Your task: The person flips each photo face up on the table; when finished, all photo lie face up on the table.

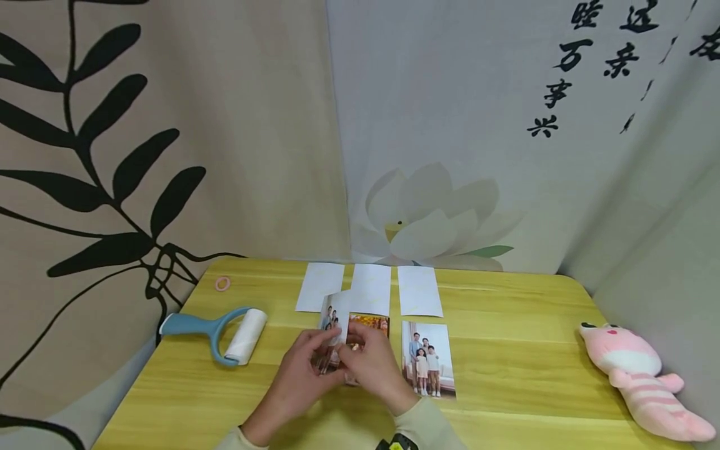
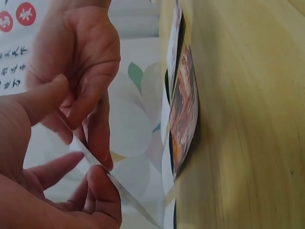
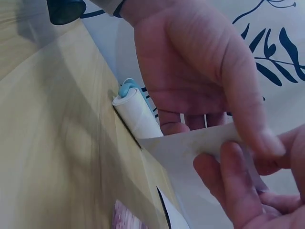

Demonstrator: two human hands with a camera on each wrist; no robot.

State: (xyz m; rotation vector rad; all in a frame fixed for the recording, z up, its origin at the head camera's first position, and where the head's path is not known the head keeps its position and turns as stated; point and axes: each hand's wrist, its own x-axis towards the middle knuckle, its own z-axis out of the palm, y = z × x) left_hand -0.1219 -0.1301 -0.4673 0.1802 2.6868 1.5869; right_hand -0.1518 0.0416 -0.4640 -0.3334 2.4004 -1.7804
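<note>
Both hands hold a photo print [image 1: 335, 307] of a group of people, tilted up above the table. My left hand [image 1: 304, 369] pinches it from the left and below. From the right, my right hand [image 1: 375, 367] has its thumb on one face and its fingers behind, as the right wrist view shows. The print's pale back [image 3: 178, 150] carries faint yellowish marks. Under the hands lies an orange-toned photo [image 1: 371, 322], partly hidden by them. A family photo [image 1: 430, 356] lies face up to the right of the right hand.
Three white cards [image 1: 419, 290] lie in a row along the table's back edge. On the left are a blue-handled lint roller [image 1: 247, 337] and a small pink ring [image 1: 222, 284]. A pink plush toy [image 1: 635, 375] lies at the right edge. Printed curtains [image 1: 253, 125] surround the table.
</note>
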